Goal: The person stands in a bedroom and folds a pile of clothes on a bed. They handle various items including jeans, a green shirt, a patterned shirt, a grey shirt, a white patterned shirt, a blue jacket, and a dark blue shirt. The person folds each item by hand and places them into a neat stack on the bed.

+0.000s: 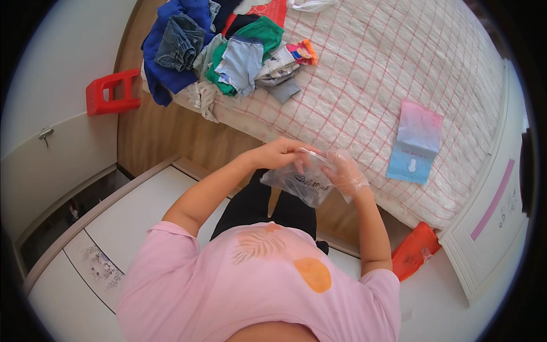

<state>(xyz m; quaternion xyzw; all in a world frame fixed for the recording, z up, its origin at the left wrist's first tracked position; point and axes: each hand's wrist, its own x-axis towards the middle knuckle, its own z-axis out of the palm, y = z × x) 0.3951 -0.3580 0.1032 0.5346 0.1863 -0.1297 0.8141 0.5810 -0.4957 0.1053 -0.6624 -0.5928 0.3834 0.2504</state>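
Observation:
A clear zip bag [312,196] with dark print hangs in front of my body. My left hand [279,154] pinches its white slider edge near the top. On the bag's other side is my right hand [346,171], covered to the wrist in clear crinkled plastic that looks like a disposable glove. Its fingers are bent against the bag's upper right edge and close on it. I cannot make out anything inside the bag. A folded pink and blue packet [416,142] lies on the bed, to the right of my hands.
The bed's checked quilt [353,97] spans the far side. A heap of clothes [239,62] lies at its left end, with a small orange-red packet [303,52]. A red stool [113,92] stands far left. A red plastic item [415,251] is at lower right, beside a white panel [484,228].

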